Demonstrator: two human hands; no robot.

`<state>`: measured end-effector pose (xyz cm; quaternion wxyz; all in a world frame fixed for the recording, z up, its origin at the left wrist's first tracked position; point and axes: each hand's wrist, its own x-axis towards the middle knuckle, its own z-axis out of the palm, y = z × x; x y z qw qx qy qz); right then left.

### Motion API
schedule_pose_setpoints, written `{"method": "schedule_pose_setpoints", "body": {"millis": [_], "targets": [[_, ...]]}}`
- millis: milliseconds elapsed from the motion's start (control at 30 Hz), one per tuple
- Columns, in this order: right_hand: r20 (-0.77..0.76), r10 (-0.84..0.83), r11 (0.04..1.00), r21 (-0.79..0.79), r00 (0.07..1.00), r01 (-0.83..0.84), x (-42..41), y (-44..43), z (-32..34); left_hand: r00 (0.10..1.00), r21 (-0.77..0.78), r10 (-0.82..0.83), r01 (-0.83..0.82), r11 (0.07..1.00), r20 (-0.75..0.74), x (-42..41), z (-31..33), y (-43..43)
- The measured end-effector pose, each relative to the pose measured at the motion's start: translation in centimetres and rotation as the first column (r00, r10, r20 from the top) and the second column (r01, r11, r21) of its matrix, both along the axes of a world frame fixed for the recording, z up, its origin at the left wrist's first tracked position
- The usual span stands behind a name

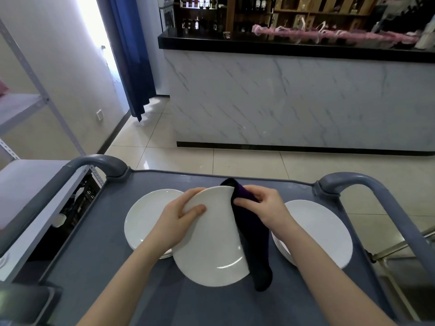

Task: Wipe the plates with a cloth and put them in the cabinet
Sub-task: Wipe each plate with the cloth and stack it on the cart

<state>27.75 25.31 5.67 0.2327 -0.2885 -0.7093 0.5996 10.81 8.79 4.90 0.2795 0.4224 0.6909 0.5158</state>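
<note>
Above the cart, the left hand clasps the white plate by its far rim, fingers curled round it, the plate's face tilted toward the person. The right hand pinches the dark cloth in its fingers, and the cloth hangs lengthwise down the plate's right edge.

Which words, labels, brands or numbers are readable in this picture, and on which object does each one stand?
No text can be read anywhere.
The bottle labels on the back shelves: too small and blurred to read.
The held plate, the cloth and the cart: no writing shows.
</note>
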Motion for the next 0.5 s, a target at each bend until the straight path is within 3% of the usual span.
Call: {"method": "schedule_pose_setpoints", "body": {"millis": [167,267,367,500], "targets": [[-0.125,-0.228,0.891,-0.428,0.966,0.155,2.2,-2.4,-2.8,0.923,0.098,0.248,-0.287,0.953,0.293,0.4,-1.4,-0.6],[-0.113,-0.254,0.798,-0.586,0.961,0.142,3.1,-4.4,-4.6,0.849,0.086,0.322,-0.391,0.917,0.419,0.6,-1.8,-0.4],[-0.086,-0.253,0.815,-0.556,0.964,0.164,3.4,-4.2,-4.7,0.887,0.076,0.244,-0.295,0.952,0.393,0.0,-1.6,-0.2],[-0.116,-0.208,0.923,-0.351,0.971,0.155,2.9,-1.8,-2.6,0.959,0.027,0.06,-0.07,0.997,0.279,-0.8,-0.3,0.0]]}}
